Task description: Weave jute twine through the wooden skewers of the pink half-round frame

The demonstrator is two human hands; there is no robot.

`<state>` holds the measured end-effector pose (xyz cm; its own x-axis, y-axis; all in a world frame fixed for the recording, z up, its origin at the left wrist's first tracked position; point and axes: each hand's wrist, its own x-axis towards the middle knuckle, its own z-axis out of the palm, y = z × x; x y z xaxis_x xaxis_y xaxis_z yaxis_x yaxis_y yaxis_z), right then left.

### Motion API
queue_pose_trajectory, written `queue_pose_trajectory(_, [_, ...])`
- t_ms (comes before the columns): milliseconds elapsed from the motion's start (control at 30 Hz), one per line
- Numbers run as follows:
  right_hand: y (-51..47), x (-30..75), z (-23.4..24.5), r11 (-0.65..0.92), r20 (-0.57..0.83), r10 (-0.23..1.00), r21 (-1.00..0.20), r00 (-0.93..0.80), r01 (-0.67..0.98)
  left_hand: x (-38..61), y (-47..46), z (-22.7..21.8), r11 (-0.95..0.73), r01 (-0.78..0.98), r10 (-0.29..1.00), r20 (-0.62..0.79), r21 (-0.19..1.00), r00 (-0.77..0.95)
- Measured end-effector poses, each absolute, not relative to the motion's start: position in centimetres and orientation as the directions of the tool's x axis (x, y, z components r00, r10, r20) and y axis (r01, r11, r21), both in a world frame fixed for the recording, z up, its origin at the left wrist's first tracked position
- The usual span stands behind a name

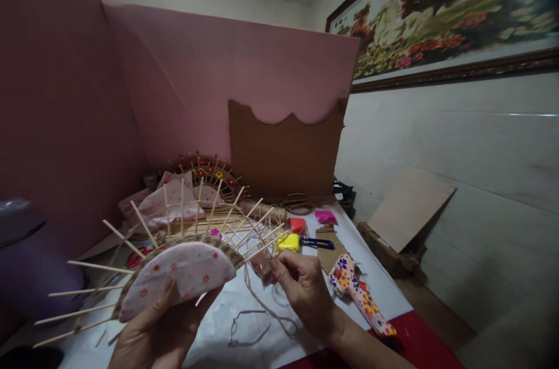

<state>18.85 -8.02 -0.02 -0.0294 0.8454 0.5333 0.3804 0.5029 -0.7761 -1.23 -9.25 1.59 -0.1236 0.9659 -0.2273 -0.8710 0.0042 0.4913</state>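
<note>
Two grips: left hand (157, 328) clasps the skewer frame (183, 276); right hand (305, 290) pinches twine (261, 304).

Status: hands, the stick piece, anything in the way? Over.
Left hand grips half-round fabric piece. Right hand pinches twine at its sticks. Beside right wrist: floral-patterned tool, apart.

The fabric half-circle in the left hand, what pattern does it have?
The half-circle is pale pink with small scattered reddish dots; head view shows it best.
</note>
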Motion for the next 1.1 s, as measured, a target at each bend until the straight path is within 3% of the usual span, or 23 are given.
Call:
queue_pose_trajectory(100, [-8.04,18.79,-0.03,0.534,0.574,0.819,-0.754,-0.012,0.383,-1.07,-9.37,1.94,-0.07,-0.787,0.967,-0.151,0.614,-0.204])
queue_pose_trajectory(300, [-7.92,18.7,-0.48,0.533,0.591,0.805,-0.68,-0.053,0.504,-1.12,-9.45,1.83,-0.063,-0.757,0.971,-0.137,0.65,-0.198])
queue_pose_trajectory(800, [-7.44,19.51,-0.66,0.498,0.68,0.733,-0.531,-0.007,0.686,-0.99,-9.48,1.43,-0.044,-0.798,0.973,-0.157,0.601,-0.172])
queue_pose_trajectory(1100, [-7.49,19.48,-0.89,0.475,0.699,0.712,-0.409,-0.067,0.779,-0.72,-9.42,1.28,-0.074,-0.819,0.964,-0.17,0.569,-0.204])
